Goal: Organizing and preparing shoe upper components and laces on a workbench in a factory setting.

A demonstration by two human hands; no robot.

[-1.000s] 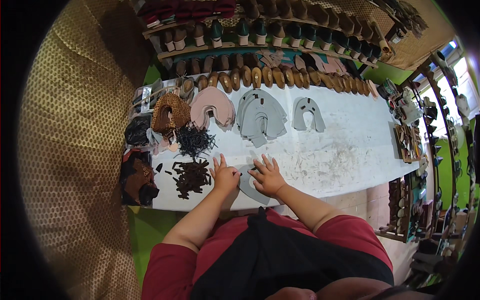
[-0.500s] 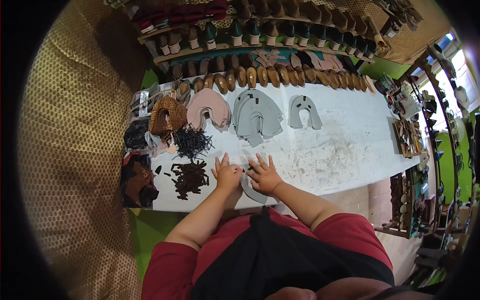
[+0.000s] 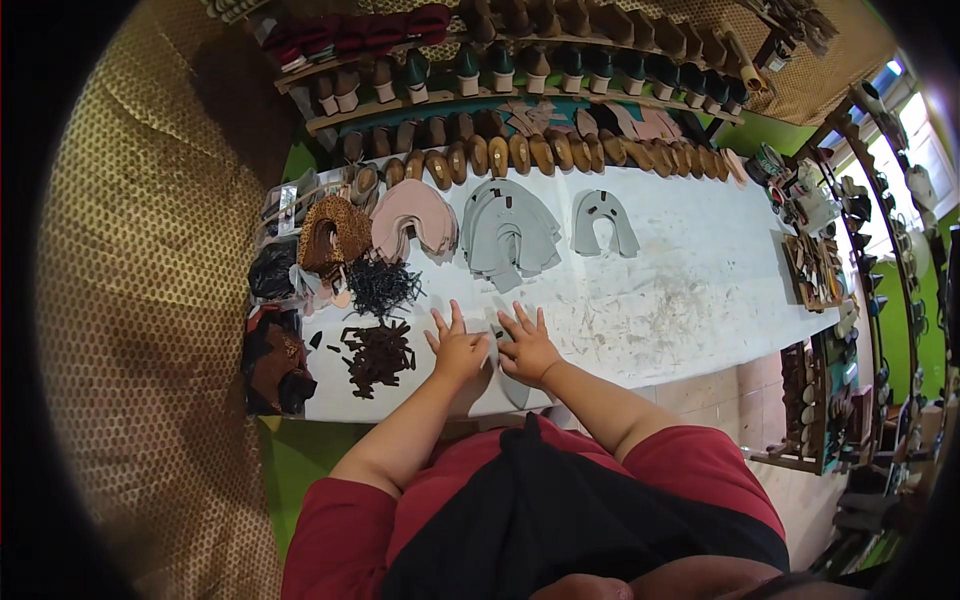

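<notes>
A grey curved shoe-upper piece (image 3: 513, 392) lies flat on the table near its front edge, partly hidden by my hands. Resting on it, my right hand (image 3: 530, 355) has its fingers spread and holds nothing. Just left of it, my left hand (image 3: 460, 354) also has fingers stretched out and apart; its thumb side is beside the piece, and nothing shows in it. A small dark strip (image 3: 500, 334) sits on the piece between the hands. Left of my left hand are a heap of dark brown strips (image 3: 380, 360) and a black heap (image 3: 385, 287).
Beyond my hands lie a grey stack of uppers (image 3: 510, 235), a single grey upper (image 3: 605, 222), a pink stack (image 3: 412, 215) and a leopard-print stack (image 3: 333, 235). Brown shoe lasts (image 3: 498, 155) line the far side. A tool box (image 3: 813, 270) stands at the table's right end.
My left thumb and forefinger, close together over the grey piece before, have drawn back left. A dark strip now shows on the piece. My right hand has shifted slightly left.
</notes>
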